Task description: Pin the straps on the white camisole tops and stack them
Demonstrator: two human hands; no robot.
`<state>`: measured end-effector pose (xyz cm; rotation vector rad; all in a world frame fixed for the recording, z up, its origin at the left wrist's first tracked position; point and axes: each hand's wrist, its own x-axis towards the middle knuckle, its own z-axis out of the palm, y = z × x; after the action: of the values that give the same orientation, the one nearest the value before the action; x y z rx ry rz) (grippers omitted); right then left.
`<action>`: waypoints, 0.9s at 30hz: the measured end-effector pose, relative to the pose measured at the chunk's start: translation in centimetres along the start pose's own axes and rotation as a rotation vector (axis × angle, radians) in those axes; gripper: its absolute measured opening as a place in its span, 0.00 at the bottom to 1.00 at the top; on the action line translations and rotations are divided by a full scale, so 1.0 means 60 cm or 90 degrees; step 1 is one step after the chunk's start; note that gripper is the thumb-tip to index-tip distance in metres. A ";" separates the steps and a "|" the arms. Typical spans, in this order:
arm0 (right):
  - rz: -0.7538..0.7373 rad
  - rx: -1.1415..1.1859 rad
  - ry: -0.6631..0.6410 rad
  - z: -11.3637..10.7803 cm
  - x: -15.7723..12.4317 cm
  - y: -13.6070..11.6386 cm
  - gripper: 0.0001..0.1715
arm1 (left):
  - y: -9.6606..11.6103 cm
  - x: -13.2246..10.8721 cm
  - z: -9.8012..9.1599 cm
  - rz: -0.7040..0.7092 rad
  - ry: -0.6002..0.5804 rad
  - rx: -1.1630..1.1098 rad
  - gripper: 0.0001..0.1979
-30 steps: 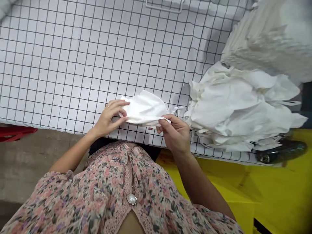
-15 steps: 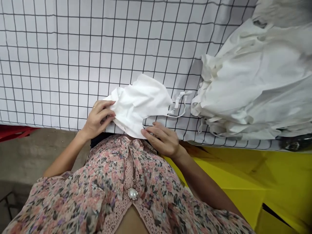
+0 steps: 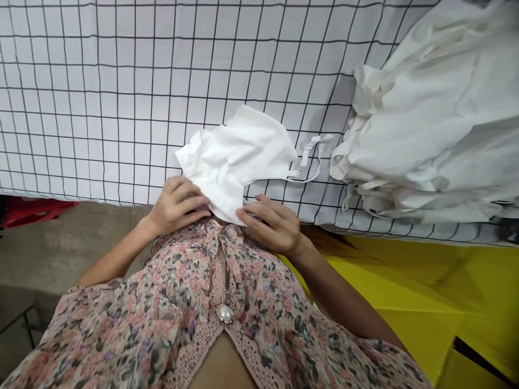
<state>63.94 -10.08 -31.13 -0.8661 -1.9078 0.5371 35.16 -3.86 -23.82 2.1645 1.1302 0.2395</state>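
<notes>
A white bra [image 3: 247, 146] of smooth thin fabric lies creased at the table's near edge. Its narrow straps [image 3: 312, 154] with a small slider trail off to the right. My left hand [image 3: 178, 204] has its fingers curled onto the lower left edge of the fabric; the thumb is hidden. Between the thumb and fingers of my right hand [image 3: 273, 224], the lower right corner of the bra is pinched. The fabric between both hands hangs slightly over the table edge, against my floral blouse [image 3: 174, 319].
A large heap of similar white garments [image 3: 430, 124] covers the right of the table, which has a white cloth with a black grid [image 3: 121, 102]. Yellow boxes or panels [image 3: 405, 286] stand below at the right. Something red [image 3: 36, 210] sits below the left edge.
My left hand has shifted down and right along the bra to its lower edge, freeing the upper left part. My right hand keeps its hold. The view has tilted slightly.
</notes>
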 end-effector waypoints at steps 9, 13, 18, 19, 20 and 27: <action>0.327 0.287 0.082 -0.016 0.072 -0.012 0.04 | 0.053 0.051 -0.022 -0.138 0.026 -0.333 0.10; 0.522 0.445 0.113 -0.011 0.095 0.023 0.15 | 0.057 0.083 -0.041 -0.298 0.030 -0.563 0.23; 0.488 0.408 0.132 0.001 0.101 0.069 0.19 | 0.053 0.113 -0.042 -0.379 0.048 -0.678 0.28; 0.480 0.399 0.137 0.002 0.101 0.076 0.19 | 0.052 0.116 -0.043 -0.389 0.052 -0.681 0.29; 0.479 0.392 0.140 0.002 0.101 0.083 0.19 | 0.052 0.119 -0.045 -0.395 0.054 -0.684 0.29; 0.521 0.391 0.232 -0.028 0.163 0.113 0.26 | 0.023 0.137 -0.088 -0.257 -0.046 -0.561 0.21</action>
<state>64.77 1.77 -29.29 -1.1959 -0.9053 1.2691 38.71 4.58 -20.08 1.1448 1.1079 0.3822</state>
